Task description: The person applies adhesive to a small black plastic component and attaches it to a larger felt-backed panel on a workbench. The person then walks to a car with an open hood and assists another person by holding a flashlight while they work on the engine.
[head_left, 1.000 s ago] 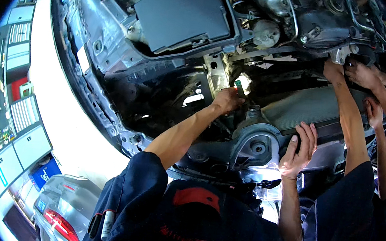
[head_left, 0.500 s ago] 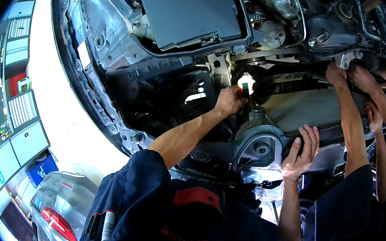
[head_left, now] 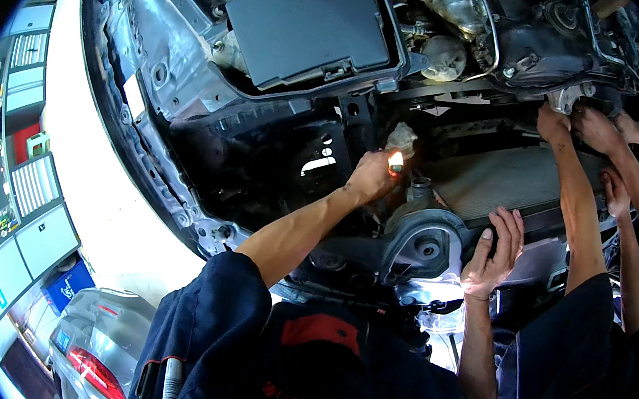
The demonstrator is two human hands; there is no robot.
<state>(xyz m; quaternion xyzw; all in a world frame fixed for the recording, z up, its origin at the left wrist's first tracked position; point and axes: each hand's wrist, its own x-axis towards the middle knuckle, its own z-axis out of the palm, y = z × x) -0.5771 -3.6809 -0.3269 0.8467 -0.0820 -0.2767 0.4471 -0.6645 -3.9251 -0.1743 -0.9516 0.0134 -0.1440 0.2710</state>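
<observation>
My left hand (head_left: 371,176) is closed around a small lit flashlight (head_left: 396,164), most of it hidden by the fingers. It hangs over the front of an open engine bay, beside a pale, rounded part (head_left: 402,138) and left of a filler neck (head_left: 419,187). My right hand (head_left: 494,255) lies with its fingers stretched out along the front crossmember (head_left: 485,229), near the radiator (head_left: 499,183), and grips nothing. Just left of it is a round mount (head_left: 428,248) in the dark front panel.
On the right, other people's hands (head_left: 597,129) and forearms (head_left: 577,205) reach into the bay. A black box with a flat lid (head_left: 303,20) sits at the upper middle. A white fender edge (head_left: 97,170), tool cabinets (head_left: 40,235) and a silver car (head_left: 105,325) are on the left.
The flashlight has tilted, so its bright end now shows by my fingers and the pale part is less lit. My left hand has shifted slightly left and down. The right hand stays put.
</observation>
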